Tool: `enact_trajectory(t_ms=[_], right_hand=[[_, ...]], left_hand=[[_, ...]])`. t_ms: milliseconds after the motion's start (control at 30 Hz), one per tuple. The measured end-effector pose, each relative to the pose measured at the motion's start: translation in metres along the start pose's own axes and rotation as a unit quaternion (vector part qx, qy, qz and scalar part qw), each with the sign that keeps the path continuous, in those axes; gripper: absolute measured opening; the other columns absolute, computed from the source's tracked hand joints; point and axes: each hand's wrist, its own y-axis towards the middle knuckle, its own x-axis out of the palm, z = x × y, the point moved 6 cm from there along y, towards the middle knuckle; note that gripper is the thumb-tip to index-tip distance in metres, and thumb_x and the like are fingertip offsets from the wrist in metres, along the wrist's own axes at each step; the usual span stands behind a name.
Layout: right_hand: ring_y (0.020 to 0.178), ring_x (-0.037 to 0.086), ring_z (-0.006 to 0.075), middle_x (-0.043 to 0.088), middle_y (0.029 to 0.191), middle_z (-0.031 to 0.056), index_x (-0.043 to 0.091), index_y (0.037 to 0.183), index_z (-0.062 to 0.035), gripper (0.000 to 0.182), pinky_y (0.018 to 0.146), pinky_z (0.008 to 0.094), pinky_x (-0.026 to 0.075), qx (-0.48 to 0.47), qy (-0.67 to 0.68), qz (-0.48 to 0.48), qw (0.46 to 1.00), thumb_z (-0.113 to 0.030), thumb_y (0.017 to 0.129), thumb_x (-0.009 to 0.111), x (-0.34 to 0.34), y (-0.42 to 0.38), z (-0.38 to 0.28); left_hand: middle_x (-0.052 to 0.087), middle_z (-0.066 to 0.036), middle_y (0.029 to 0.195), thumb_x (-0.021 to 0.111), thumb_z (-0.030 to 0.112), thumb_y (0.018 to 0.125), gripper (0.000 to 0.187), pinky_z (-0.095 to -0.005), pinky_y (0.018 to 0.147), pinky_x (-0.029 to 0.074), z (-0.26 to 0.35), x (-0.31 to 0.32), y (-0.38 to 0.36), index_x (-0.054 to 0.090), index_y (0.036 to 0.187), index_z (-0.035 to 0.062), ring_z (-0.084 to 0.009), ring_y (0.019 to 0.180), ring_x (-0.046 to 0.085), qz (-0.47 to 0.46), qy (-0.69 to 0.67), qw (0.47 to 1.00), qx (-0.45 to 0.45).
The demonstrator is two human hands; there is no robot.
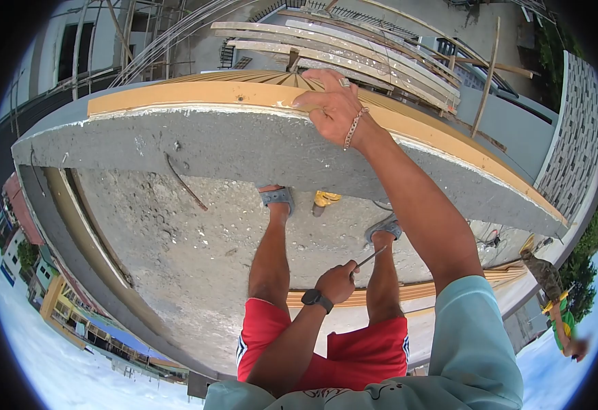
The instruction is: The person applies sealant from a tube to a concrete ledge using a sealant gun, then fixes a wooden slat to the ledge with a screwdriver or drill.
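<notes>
We locate the tan ribbed panel (237, 94) in the upper centre of the frame, running lengthwise along the grey ledge (244, 140) with its smooth edge toward us. Our right hand (336, 106), fitted with a ring and a bracelet, is set on the panel just right of top centre. Its thumb and fingers are parted; the thumb lies toward the near edge and the fingers reach over the ribbed face. We cannot tell how firmly they press.

In the lower centre, our left hand (336, 281), wearing a dark watch (313, 298), has its fingers curled together around the grip end of a thin metal tool (372, 256). The tool's shaft points toward the upper right, well apart from the panel.

Below the ledge, we note the rough concrete floor (169, 232), a yellow object (325, 198) between our feet, and tan ribbed strips (408, 292) at lower right of centre. Beyond the panel, long planks (353, 55) occupy the upper centre. Another person (559, 301) is at the right edge.
</notes>
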Motion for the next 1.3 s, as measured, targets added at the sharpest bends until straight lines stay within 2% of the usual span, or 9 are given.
enact_trajectory(t_ms=[167, 233, 433, 567, 633, 867, 1133, 1300], right_hand=[[0.126, 0.028, 0.0324, 0.038, 0.133, 0.0089, 0.067, 0.097, -0.02, 0.035, 0.096, 0.0566, 0.021, 0.001, 0.028, -0.031, 0.999, -0.009, 0.07, 0.047, 0.011, 0.014, 0.0], [0.127, 0.025, 0.0306, 0.036, 0.136, 0.0086, 0.068, 0.097, -0.0245, 0.032, 0.097, 0.0506, 0.021, -0.005, 0.016, -0.027, 0.999, -0.016, 0.074, 0.047, 0.012, 0.016, 0.0], [0.13, 0.023, 0.0307, 0.035, 0.138, 0.0075, 0.069, 0.097, -0.0265, 0.033, 0.101, 0.0504, 0.018, -0.005, -0.018, -0.041, 0.999, -0.017, 0.074, 0.047, 0.02, 0.019, -0.004], [0.13, 0.023, 0.0313, 0.036, 0.137, 0.0073, 0.07, 0.094, -0.0251, 0.031, 0.102, 0.0506, 0.018, -0.018, -0.02, -0.04, 0.999, -0.016, 0.074, 0.048, 0.019, 0.012, 0.0], [0.129, 0.023, 0.0343, 0.035, 0.137, 0.0047, 0.069, 0.095, -0.0224, 0.036, 0.099, 0.0586, 0.017, -0.033, -0.007, -0.041, 0.999, -0.006, 0.071, 0.048, 0.019, 0.008, -0.002], [0.129, 0.023, 0.0348, 0.036, 0.136, 0.0074, 0.069, 0.094, -0.0208, 0.034, 0.098, 0.0579, 0.017, -0.004, 0.056, -0.035, 0.998, -0.007, 0.07, 0.048, 0.021, 0.002, 0.0], [0.13, 0.021, 0.0341, 0.036, 0.137, 0.0081, 0.069, 0.096, -0.0193, 0.034, 0.1, 0.0517, 0.017, 0.015, 0.003, -0.019, 1.0, -0.009, 0.07, 0.05, 0.015, -0.007, -0.009], [0.131, 0.021, 0.0336, 0.036, 0.137, 0.0074, 0.069, 0.093, -0.018, 0.031, 0.101, 0.0512, 0.016, 0.04, -0.03, -0.018, 0.999, -0.009, 0.07, 0.051, 0.003, -0.021, 0.002]], left_hand=[[0.059, -0.019, 0.083, 0.045, 0.007, 0.082, 0.021, -0.0438, 0.068, 0.043, -0.001, 0.0, 0.0, 0.05, 0.102, 0.0069, -0.0357, 0.081, 0.057, 0.0, -0.008, 1.0, 0.003], [0.059, -0.02, 0.084, 0.045, 0.007, 0.082, 0.021, -0.0437, 0.069, 0.043, -0.001, 0.0, 0.0, 0.049, 0.102, 0.0065, -0.0357, 0.082, 0.057, -0.006, -0.003, 1.0, -0.003], [0.059, -0.02, 0.084, 0.044, 0.007, 0.082, 0.021, -0.0437, 0.069, 0.043, -0.001, -0.002, 0.0, 0.05, 0.102, 0.0065, -0.0358, 0.082, 0.057, 0.006, 0.003, 1.0, 0.004], [0.059, -0.02, 0.085, 0.043, 0.007, 0.083, 0.021, -0.0438, 0.069, 0.043, 0.001, -0.003, 0.0, 0.049, 0.102, 0.0065, -0.0359, 0.083, 0.057, 0.001, -0.001, 1.0, -0.004], [0.059, -0.02, 0.086, 0.043, 0.007, 0.083, 0.021, -0.044, 0.07, 0.043, 0.0, -0.003, 0.0, 0.049, 0.102, 0.0067, -0.036, 0.083, 0.057, -0.005, -0.005, 1.0, -0.004], [0.06, -0.02, 0.085, 0.044, 0.007, 0.082, 0.02, -0.0443, 0.07, 0.043, 0.003, -0.002, 0.0, 0.049, 0.102, 0.0068, -0.0362, 0.083, 0.057, -0.003, 0.004, 1.0, 0.002], [0.059, -0.02, 0.084, 0.044, 0.008, 0.082, 0.02, -0.0435, 0.069, 0.043, 0.001, 0.0, 0.001, 0.049, 0.101, 0.007, -0.0358, 0.083, 0.057, -0.005, 0.01, 1.0, -0.008], [0.06, -0.02, 0.085, 0.045, 0.008, 0.082, 0.02, -0.0435, 0.069, 0.043, 0.0, 0.001, 0.002, 0.05, 0.102, 0.0067, -0.0356, 0.083, 0.057, -0.005, 0.004, 1.0, -0.007]])
